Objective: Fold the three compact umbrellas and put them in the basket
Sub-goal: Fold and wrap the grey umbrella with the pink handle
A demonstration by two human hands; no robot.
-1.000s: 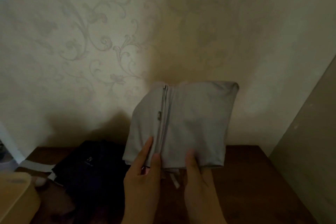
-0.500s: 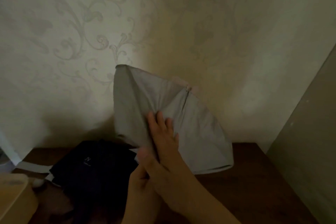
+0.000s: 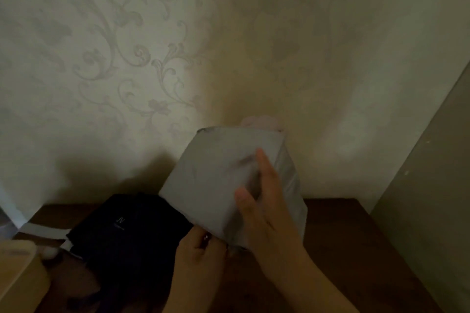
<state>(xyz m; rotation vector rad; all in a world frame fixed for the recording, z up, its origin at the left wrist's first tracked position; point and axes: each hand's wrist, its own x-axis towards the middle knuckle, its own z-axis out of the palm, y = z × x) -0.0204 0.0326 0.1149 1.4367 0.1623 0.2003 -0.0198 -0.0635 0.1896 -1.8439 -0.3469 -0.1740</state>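
Dim room, floral-patterned wallpaper (image 3: 132, 63) behind a dark wooden table (image 3: 343, 249)

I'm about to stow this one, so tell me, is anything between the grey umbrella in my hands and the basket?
No basket can be made out in this view, so the path cannot be judged. Both hands, left hand and right hand, hold the grey umbrella above the wooden table; a dark navy umbrella lies to its left.
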